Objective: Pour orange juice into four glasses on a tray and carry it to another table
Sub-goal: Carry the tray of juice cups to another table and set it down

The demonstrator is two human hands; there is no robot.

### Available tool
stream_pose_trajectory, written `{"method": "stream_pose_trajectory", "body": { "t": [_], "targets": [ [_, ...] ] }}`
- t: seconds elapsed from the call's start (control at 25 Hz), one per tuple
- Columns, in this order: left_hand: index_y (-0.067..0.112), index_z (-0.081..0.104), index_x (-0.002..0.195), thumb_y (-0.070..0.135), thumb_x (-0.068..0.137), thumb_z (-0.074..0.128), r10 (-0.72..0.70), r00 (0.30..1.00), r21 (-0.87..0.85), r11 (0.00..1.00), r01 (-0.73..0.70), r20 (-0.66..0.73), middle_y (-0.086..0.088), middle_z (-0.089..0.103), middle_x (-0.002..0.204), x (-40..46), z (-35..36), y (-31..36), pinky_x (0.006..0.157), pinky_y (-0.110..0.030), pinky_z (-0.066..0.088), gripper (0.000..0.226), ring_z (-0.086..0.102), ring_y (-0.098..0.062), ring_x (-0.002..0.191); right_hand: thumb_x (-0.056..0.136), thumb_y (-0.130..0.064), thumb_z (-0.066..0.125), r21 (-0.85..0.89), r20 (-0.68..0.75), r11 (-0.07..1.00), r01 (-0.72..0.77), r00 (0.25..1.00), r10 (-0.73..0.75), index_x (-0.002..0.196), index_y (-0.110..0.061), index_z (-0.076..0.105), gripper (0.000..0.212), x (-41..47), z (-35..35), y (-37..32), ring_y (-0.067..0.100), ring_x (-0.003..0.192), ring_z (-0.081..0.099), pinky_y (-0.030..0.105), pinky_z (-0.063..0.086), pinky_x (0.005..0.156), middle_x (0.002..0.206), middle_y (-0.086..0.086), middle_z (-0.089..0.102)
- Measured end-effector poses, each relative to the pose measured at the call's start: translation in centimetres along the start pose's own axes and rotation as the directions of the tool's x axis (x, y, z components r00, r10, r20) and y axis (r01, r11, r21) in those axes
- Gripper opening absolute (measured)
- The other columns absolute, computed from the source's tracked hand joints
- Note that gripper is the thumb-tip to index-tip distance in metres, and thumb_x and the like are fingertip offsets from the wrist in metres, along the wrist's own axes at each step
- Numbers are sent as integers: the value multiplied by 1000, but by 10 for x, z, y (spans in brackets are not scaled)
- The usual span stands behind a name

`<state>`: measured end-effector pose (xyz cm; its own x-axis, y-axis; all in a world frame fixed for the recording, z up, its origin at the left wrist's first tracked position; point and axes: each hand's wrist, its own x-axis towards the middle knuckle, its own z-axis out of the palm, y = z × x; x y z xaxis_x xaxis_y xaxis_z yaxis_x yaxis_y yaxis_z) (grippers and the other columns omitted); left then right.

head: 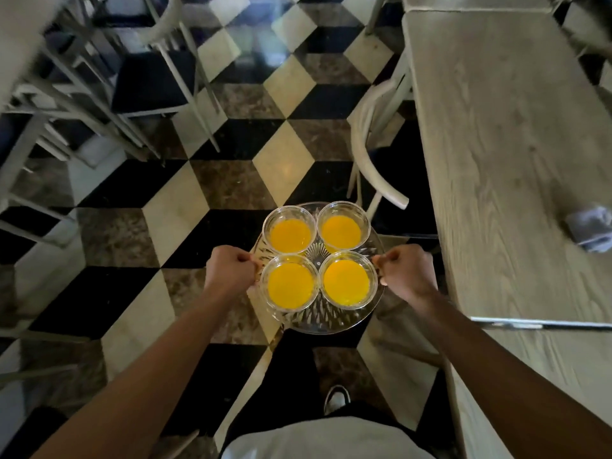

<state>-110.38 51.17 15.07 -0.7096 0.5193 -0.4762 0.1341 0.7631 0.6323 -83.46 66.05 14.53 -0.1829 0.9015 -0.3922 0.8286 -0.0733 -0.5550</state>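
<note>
A round cut-glass tray [326, 321] hangs in the air over the tiled floor, level in front of me. On it stand several clear glasses of orange juice [290, 285], packed close together in two rows. My left hand [228, 270] is closed on the tray's left handle. Gripping the right handle is my right hand [405, 271]. Both arms reach forward from the bottom of the view.
A long pale wooden table [503, 160] runs along the right, with a grey cloth [591, 228] on it. A white chair [377, 150] stands against it, just beyond the tray. More chairs and table legs [99, 94] crowd the left. A checkered floor aisle [265, 127] lies ahead.
</note>
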Motion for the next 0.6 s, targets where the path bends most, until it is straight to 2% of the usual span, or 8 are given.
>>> {"method": "stream_pose_trajectory", "body": {
  "t": [0.16, 0.32, 0.4, 0.52, 0.6],
  "targets": [
    [12, 80, 68, -5, 89, 66, 15, 1000, -5, 1000, -15, 25, -10, 78, 71, 65, -11, 41, 77, -51, 69, 31, 77, -28, 76, 90, -31, 74, 58, -12, 998, -40, 999, 41, 72, -12, 76, 26, 56, 2, -43, 19, 67, 72, 31, 59, 61, 66, 2, 73],
    [14, 81, 70, -5, 92, 62, -15, 996, -34, 999, 18, 87, -10, 80, 76, 139, -22, 78, 78, -54, 68, 35, 79, -31, 80, 91, -26, 74, 63, -40, 996, -60, 997, 62, 77, -8, 78, 24, 109, 5, -88, 15, 62, 67, 24, 52, 55, 67, 3, 71],
    [13, 80, 69, -8, 92, 59, -28, 996, -43, 999, 32, 86, -13, 79, 76, 173, -26, 95, 77, -57, 68, 37, 79, -34, 80, 92, -27, 74, 32, -40, 999, -44, 998, 45, 79, -4, 78, 26, 136, 5, -109, 17, 61, 66, 29, 54, 56, 68, 6, 72],
    [7, 79, 73, -10, 94, 57, -31, 995, -59, 998, 36, 90, -19, 78, 79, 212, -31, 118, 77, -57, 68, 35, 79, -37, 79, 94, -30, 72, -16, -36, 996, -85, 996, 85, 84, -5, 76, 27, 171, 3, -136, 8, 59, 56, 20, 37, 51, 73, 4, 69],
    [3, 78, 74, -12, 94, 58, -27, 995, -77, 996, 34, 91, -21, 77, 79, 242, -31, 134, 76, -56, 68, 32, 79, -39, 79, 93, -33, 72, 10, -44, 995, -96, 994, 97, 86, -7, 77, 27, 203, 5, -149, 14, 65, 66, 22, 47, 54, 75, 4, 72]
  ]
}}
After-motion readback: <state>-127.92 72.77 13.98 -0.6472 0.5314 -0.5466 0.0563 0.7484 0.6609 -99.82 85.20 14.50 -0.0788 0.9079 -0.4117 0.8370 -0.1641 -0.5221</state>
